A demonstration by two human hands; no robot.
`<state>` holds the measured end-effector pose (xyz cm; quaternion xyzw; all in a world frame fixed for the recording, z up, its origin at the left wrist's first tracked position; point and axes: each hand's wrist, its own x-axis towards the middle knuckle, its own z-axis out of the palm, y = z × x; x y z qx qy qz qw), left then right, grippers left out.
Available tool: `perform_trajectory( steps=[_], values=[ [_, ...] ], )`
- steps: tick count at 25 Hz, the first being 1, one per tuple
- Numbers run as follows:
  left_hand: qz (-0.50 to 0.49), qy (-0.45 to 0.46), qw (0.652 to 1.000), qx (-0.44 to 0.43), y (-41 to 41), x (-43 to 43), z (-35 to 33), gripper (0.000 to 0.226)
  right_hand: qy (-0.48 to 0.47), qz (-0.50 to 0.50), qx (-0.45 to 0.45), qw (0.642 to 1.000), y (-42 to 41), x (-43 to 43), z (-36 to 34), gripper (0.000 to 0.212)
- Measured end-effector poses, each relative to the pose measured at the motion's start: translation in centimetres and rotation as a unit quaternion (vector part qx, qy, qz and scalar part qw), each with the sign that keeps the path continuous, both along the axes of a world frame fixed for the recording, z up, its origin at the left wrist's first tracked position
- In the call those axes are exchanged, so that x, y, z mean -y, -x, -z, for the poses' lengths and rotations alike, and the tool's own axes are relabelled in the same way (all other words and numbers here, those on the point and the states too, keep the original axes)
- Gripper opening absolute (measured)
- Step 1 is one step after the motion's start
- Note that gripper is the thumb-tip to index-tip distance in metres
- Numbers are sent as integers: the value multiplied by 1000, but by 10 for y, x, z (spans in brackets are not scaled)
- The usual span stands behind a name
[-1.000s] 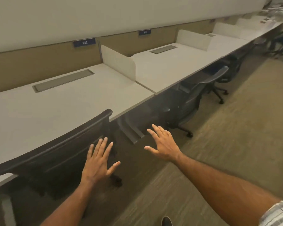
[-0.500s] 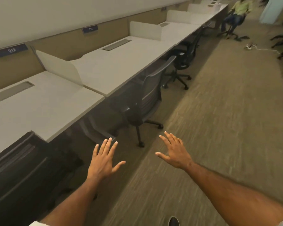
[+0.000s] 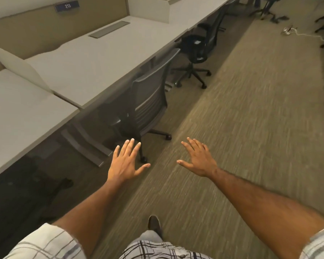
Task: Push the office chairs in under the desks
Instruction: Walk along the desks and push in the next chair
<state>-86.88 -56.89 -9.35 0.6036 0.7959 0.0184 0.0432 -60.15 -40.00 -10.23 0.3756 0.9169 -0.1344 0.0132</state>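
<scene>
Since 0.5 s ago: view advanced along the desk row; grey chair (image 3: 148,101) now nearer, sign now reads 213 (image 3: 67,6). Left hand (image 3: 124,163): released, fingers spread, palm down, holding nothing, just short of the grey chair's base. Right hand (image 3: 198,159): released, fingers spread, over carpet (image 3: 251,118), apart from any chair. Grey chair: backrest at the desk (image 3: 86,60) edge, seat partly under it. Black chair (image 3: 200,47): beyond, at the next desk, base out on the carpet. Shoe (image 3: 154,224): bottom centre.
</scene>
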Motion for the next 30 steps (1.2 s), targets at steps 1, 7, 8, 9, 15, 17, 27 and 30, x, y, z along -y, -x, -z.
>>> perform_trajectory(
  steps=[1,7,8,9,15,17,27,30],
  values=[
    [-3,-2,1000,8,0,-16,3,110,6,2,4,1000,2,-13,4,88],
    [-30,-27,999,32,26,-146,17,105,3,-13,2,1000,50,-132,16,91],
    [-33,-36,998,36,32,-170,14,103,1,-14,3,1000,59,-154,12,90],
    [-34,-49,998,38,38,-194,9,101,-4,-16,3,1000,68,-177,7,90],
    [-35,-145,989,2,86,-325,-50,91,-54,-45,-46,996,144,-323,-52,87],
    [-56,-143,988,-13,106,-354,-64,91,-68,-65,-63,994,173,-369,-70,86],
    [-239,38,964,109,157,-441,-66,108,-59,-261,-57,962,311,-558,-80,96],
    [-299,81,940,142,156,-450,-59,113,-40,-310,-22,950,337,-590,-73,92]
  ],
)
